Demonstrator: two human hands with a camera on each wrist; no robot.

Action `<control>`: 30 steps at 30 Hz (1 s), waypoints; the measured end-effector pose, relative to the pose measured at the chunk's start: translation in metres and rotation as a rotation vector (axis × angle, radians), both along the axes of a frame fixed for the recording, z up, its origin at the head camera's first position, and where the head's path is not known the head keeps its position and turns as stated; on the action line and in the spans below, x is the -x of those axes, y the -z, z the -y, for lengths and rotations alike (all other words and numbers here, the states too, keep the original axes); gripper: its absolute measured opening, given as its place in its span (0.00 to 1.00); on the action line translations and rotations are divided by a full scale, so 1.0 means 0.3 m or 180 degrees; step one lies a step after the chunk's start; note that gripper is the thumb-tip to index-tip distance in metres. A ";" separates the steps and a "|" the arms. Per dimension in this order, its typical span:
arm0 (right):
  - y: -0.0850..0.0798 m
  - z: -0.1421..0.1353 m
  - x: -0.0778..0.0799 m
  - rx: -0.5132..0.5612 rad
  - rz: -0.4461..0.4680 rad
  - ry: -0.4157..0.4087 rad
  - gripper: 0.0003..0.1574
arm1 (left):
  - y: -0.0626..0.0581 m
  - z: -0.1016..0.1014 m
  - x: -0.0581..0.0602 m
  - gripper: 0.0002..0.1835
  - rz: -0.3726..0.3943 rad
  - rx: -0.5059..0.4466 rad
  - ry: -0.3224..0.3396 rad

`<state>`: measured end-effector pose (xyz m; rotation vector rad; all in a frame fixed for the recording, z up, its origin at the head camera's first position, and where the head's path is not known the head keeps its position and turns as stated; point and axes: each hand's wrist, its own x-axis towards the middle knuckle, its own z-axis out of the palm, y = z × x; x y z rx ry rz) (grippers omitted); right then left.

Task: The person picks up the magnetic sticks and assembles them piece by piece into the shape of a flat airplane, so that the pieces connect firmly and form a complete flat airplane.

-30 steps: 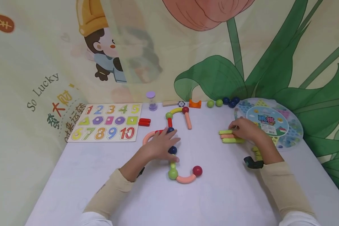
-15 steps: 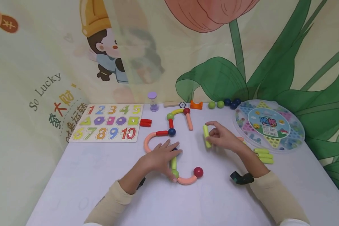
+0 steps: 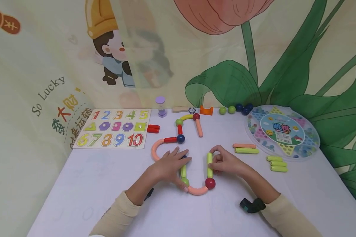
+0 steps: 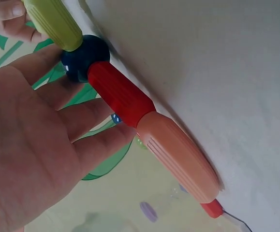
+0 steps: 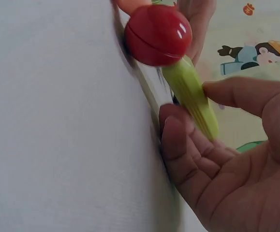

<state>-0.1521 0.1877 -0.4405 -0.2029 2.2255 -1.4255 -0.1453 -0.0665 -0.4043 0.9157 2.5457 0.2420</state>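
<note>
A straight yellow-green stick (image 3: pixel 209 164) lies just left of the right hand (image 3: pixel 226 161), which pinches it between thumb and fingers; its near end touches a red ball (image 3: pixel 210 183), in front of that hand's fingers. From the ball, a curved pink stick (image 3: pixel 197 191) runs between the hands to a green ball (image 3: pixel 185 182) beside the left thumb. The left hand (image 3: pixel 167 168) is spread over the chain, fingers apart; in the left wrist view they lie along a dark blue ball (image 4: pixel 86 58) and a red stick (image 4: pixel 120 94). Just beyond the left hand, the pink arc (image 3: pixel 156 149) leads to another red stick (image 3: pixel 170 140) and a second dark blue ball (image 3: pixel 180 138). Right of the right hand lie a pink stick (image 3: pixel 244 145) and a longer yellow-green stick (image 3: pixel 247 150) side by side, then three short yellow-green sticks (image 3: pixel 278 163). A round game board (image 3: pixel 255 133) sits past them, farther from the right hand; a number board (image 3: pixel 99 126) lies beyond the left hand, to its left.
</note>
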 end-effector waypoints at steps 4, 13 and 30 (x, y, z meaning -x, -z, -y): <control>0.001 -0.006 -0.005 0.0131 0.0092 -0.0108 0.32 | -0.001 -0.004 -0.003 0.56 -0.0010 0.0019 -0.0012; 0.011 0.010 0.009 -0.0016 0.0078 -0.0093 0.29 | -0.007 -0.016 -0.016 0.55 0.0052 0.0061 -0.0033; -0.007 0.001 0.050 -0.0447 -0.0077 -0.0258 0.23 | -0.015 -0.013 -0.012 0.55 0.0077 0.0060 0.0011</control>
